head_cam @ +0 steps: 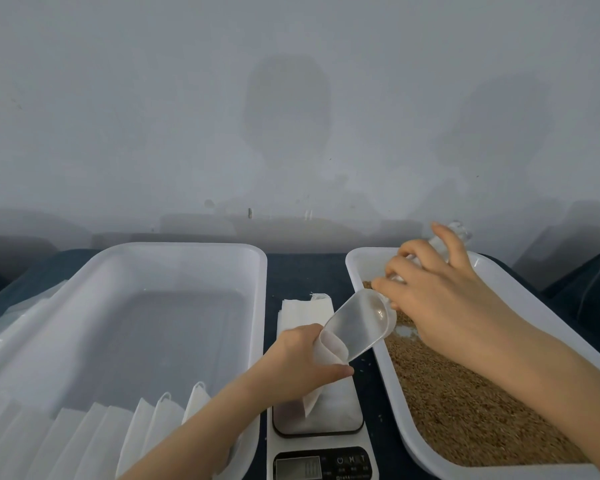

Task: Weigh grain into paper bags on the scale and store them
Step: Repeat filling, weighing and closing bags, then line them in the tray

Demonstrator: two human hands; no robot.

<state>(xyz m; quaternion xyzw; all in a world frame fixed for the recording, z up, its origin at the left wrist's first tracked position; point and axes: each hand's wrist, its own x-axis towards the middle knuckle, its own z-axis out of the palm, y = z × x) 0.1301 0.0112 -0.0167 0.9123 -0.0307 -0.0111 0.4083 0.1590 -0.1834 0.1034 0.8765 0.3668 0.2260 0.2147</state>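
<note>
The scale (321, 459) is the closest thing, right at the bottom, and its little screen is too blurry to read. Next to it, in the near corner of the big white tray (184, 247), some white bags (160, 420) stand in a row.

The left hand (302, 362) pinches the paper bag (333, 349) between thumb and fingers and holds its top open over the scale's plate. The bag's bottom looks like it touches the plate. The right hand (440, 289) has its fingers curled round the handle of the clear scoop (361, 320). The scoop tips down so its mouth is right at the bag's mouth. It looks nearly empty.

The grain (465, 410) lies in the grain tray (430, 459) on the right, under the right hand. A pile of flat bags (305, 311) waits behind the scale on the dark table (305, 271).

I think this is the filling step. To do it well, keep the bag's mouth wide and the scoop's lip inside it, so no grain drops on the table. Pour slowly. Let go a bit before reading the number, because a pressing hand could make it wrong
</note>
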